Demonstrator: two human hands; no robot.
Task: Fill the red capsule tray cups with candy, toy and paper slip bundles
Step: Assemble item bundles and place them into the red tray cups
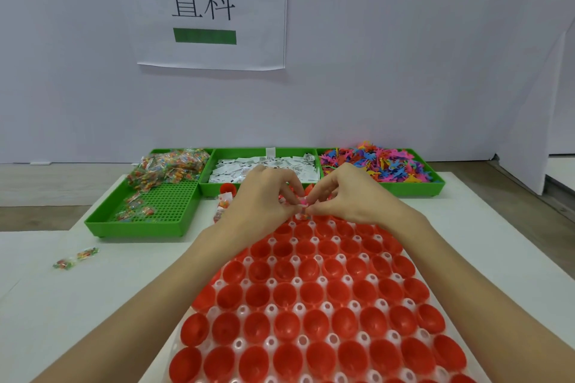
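Both hands meet over the far end of the red capsule tray (311,305). The left hand (264,196) and right hand (345,196) have their fingertips curled in, together pinching a small bundle (303,203) of pink and white bits just above the far cups. The near cups look unfilled. Behind stand three green bins: candy packets (168,168) on the left, paper slips (249,169) in the middle, coloured toys (376,162) on the right. Two stray packets (76,258) lie on the white table (93,289). A wall sign (211,9) reads "置料".
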